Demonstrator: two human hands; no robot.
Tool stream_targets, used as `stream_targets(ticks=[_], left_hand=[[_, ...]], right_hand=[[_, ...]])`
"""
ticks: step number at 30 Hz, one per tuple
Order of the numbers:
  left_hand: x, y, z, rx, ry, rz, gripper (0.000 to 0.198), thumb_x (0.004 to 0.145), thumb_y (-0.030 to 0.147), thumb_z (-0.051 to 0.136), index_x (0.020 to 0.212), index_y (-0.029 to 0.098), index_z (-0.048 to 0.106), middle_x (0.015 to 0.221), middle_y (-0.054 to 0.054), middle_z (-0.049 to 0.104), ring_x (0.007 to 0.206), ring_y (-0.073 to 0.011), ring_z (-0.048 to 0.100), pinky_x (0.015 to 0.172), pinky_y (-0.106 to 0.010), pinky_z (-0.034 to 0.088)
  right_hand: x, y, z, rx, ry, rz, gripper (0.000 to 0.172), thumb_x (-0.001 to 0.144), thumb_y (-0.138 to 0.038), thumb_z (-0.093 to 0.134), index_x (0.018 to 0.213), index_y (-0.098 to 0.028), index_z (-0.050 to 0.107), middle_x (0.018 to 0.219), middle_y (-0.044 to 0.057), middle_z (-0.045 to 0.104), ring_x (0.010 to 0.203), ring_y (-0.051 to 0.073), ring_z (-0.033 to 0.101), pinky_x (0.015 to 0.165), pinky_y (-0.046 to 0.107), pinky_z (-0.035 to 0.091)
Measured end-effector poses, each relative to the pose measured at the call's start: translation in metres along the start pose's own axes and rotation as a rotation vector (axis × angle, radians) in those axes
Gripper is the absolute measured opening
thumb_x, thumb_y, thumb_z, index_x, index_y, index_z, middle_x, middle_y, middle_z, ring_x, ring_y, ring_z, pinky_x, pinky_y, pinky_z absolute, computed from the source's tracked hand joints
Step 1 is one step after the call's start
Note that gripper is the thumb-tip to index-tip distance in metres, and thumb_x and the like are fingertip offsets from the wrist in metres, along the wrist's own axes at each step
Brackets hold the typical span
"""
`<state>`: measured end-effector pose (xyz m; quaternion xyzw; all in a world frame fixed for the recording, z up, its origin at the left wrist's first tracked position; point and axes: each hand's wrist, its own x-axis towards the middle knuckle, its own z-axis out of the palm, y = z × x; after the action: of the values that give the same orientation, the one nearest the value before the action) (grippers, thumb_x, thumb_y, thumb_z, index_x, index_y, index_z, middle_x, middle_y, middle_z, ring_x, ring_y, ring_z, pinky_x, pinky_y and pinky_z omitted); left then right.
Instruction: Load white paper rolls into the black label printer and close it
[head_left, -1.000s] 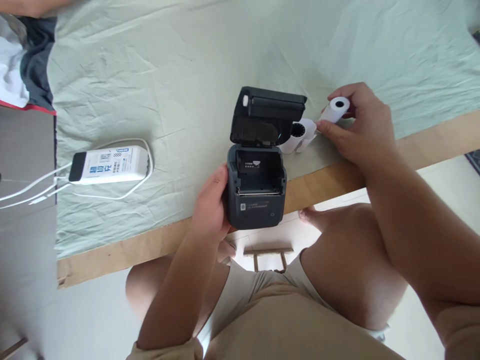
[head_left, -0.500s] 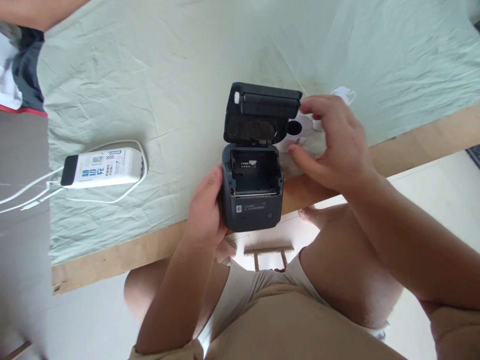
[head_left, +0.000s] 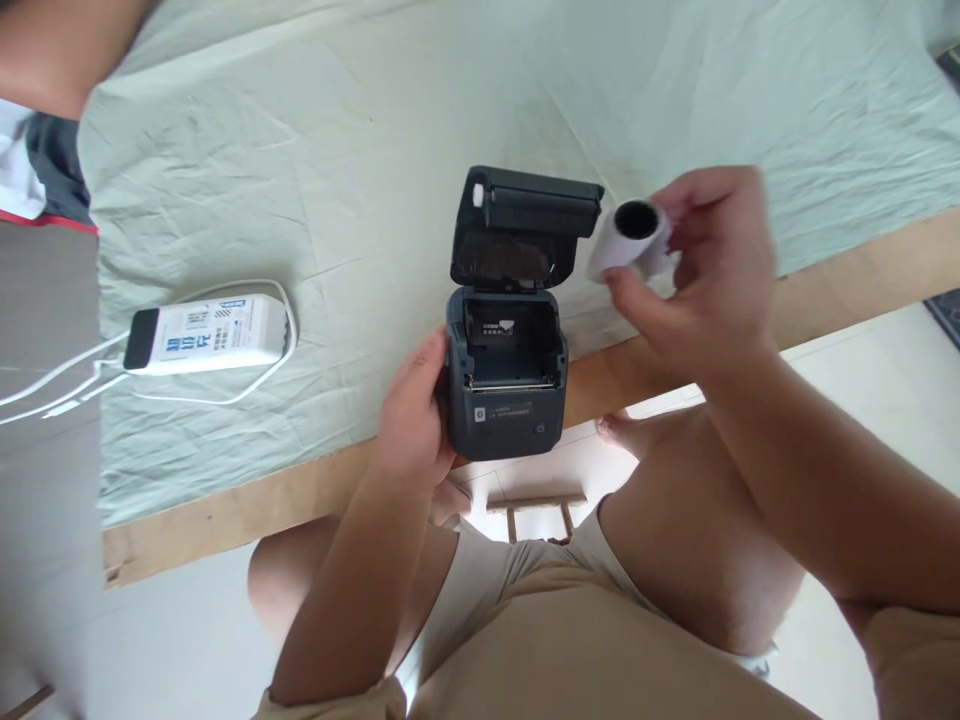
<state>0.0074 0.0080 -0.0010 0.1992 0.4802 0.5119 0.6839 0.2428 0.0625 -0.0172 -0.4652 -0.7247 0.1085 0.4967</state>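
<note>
A dark label printer (head_left: 510,425) is gripped along its left side by my left hand (head_left: 412,410), over the table's front edge. Its lid (head_left: 525,210) stands raised, so the hollow paper bay shows, with a small white sticker inside. To the right of the lid, my right hand (head_left: 705,270) holds a small white paper roll (head_left: 626,250) between thumb and fingers. The roll's dark core faces up toward me, and a loose bit of its paper shows by the fingers. Roll and printer are apart.
On the left lies a white power strip (head_left: 217,335) with white cables. A pale green cloth (head_left: 337,150) covers the table, whose wooden edge (head_left: 247,515) runs along the front. Another person's arm (head_left: 67,50) reaches in at the top left. A wooden stool (head_left: 536,502) shows below.
My right hand has taken hold of the paper roll and lifted it from the table, up and to the right. The printer has barely moved in my left hand.
</note>
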Motion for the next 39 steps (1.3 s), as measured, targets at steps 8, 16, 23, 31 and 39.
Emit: stream_targets(ticks=[8,16,23,31,39], left_hand=[[-0.005,-0.001,-0.005,0.144,-0.071,0.068,0.037,0.084,0.055,0.085,0.094,0.02,0.078,0.081,-0.001,0.079,0.066,-0.0153,0.073,0.057,-0.022,0.06],[-0.005,-0.001,-0.004,0.137,-0.054,0.109,0.036,0.084,0.052,0.085,0.092,0.018,0.076,0.08,-0.002,0.075,0.072,-0.0169,0.072,0.062,-0.024,0.057],[-0.007,-0.003,-0.007,0.127,-0.138,0.145,0.074,0.072,0.03,0.095,0.137,0.029,0.06,0.114,-0.003,0.079,0.099,-0.0239,0.078,0.08,-0.029,0.063],[-0.008,-0.001,-0.007,0.227,-0.119,0.138,0.081,0.07,0.024,0.091,0.145,0.028,0.059,0.119,-0.005,0.078,0.106,-0.0262,0.077,0.085,-0.03,0.063],[-0.011,0.0,-0.005,0.202,-0.095,0.126,0.082,0.065,0.025,0.096,0.14,0.027,0.064,0.132,-0.007,0.075,0.127,-0.0334,0.071,0.093,-0.033,0.063]], right_hand=[[-0.007,-0.054,0.022,-0.027,-0.12,-0.232,0.029,0.084,-0.012,0.072,0.108,-0.027,0.064,0.105,-0.002,0.084,0.088,0.02,0.08,0.075,0.037,0.058],[-0.007,-0.054,0.026,0.05,-0.185,-0.297,0.027,0.083,-0.005,0.067,0.087,-0.03,0.058,0.094,-0.003,0.08,0.087,0.024,0.076,0.075,0.042,0.054],[-0.02,-0.049,0.023,0.098,-0.281,-0.338,0.011,0.09,-0.026,0.072,0.097,-0.029,0.064,0.095,0.002,0.079,0.094,0.028,0.074,0.081,0.047,0.055],[-0.01,-0.04,0.021,0.148,-0.038,0.048,0.041,0.095,-0.032,0.057,0.135,-0.039,0.051,0.145,0.006,0.062,0.134,0.03,0.063,0.1,0.051,0.057],[-0.016,-0.024,0.021,0.273,-0.278,0.083,0.035,0.103,-0.041,0.055,0.137,-0.034,0.056,0.134,0.007,0.072,0.124,0.026,0.071,0.104,0.046,0.06]])
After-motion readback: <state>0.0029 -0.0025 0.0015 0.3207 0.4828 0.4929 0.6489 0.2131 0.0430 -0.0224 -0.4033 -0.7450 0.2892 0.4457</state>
